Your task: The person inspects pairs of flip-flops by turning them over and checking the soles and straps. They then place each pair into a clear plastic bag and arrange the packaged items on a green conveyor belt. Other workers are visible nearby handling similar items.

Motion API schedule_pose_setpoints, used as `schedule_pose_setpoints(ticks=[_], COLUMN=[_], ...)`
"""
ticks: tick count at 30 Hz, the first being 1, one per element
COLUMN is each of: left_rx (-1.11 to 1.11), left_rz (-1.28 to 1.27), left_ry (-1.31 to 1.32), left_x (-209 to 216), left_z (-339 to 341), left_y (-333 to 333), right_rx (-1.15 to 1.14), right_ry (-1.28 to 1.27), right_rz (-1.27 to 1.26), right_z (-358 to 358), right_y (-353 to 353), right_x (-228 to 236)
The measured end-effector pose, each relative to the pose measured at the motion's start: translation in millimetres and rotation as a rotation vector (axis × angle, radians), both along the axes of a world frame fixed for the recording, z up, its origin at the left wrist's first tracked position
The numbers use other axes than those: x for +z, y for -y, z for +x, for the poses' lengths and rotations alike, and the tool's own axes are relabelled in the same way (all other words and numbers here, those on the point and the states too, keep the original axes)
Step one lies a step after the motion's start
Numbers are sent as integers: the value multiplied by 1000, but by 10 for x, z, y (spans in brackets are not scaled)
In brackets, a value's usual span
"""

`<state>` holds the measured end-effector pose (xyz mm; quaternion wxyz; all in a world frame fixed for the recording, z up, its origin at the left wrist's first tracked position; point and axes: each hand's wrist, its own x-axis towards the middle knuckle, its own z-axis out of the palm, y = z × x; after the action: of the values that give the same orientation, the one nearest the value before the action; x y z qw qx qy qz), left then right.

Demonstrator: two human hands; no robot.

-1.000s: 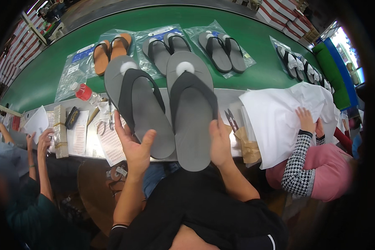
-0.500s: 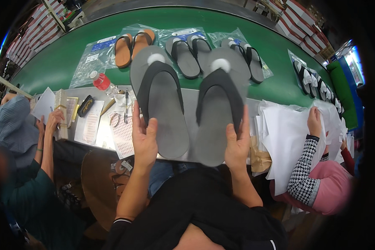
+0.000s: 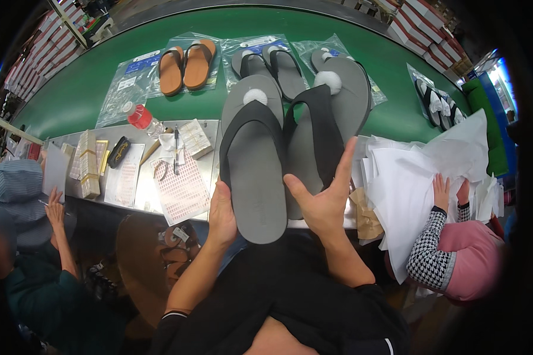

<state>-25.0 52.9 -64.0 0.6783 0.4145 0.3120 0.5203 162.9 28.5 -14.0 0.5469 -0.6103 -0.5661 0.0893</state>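
My left hand [image 3: 223, 216] grips a grey flip-flop [image 3: 257, 189] by the outer edge near its heel. Its sole faces up, with a black strap and a white ball of stuffing at the toe post. My right hand [image 3: 321, 204] has a second grey flip-flop [image 3: 302, 142] between the thumb and the spread fingers. That one is tilted on its side and partly behind the first, so its heel is mostly hidden. Both are held up over the metal table edge. Further back, a pair of tan flip-flops [image 3: 196, 66] and grey flip-flops [image 3: 287, 71] rest on plastic bags [image 3: 124, 89].
On the metal table [image 3: 210, 133] stand a red-labelled bottle [image 3: 142, 118], printed sheets [image 3: 180, 189], a pen [image 3: 176, 151] and bundled labels [image 3: 89, 163]. Co-workers sit at both sides; the right one's hands [image 3: 441, 192] touch white paper [image 3: 408, 183]. Behind runs a green belt [image 3: 249, 26].
Both flip-flops came closer together and lower; the right one tilted and went behind the left. Bagged flip-flops on the belt shifted slightly left. The right co-worker's hands moved down onto the paper.
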Motion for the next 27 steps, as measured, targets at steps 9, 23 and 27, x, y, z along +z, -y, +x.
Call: schedule_pose_setpoints(ticks=[9,23,27], left_rx=[150,60,68], left_rz=[29,170,174], left_ry=[-26,-723,-590], left_x=[-571,-1213,-1186], left_z=[-111,-319,-364], left_y=[-128,-64,-40], right_rx=[189,35,29], right_ry=[-457,384,367], right_rz=[-493,-321,-381], right_z=[431,-404,-454], right_y=[-162,-124,-94], right_x=[-717,-1252,-1361])
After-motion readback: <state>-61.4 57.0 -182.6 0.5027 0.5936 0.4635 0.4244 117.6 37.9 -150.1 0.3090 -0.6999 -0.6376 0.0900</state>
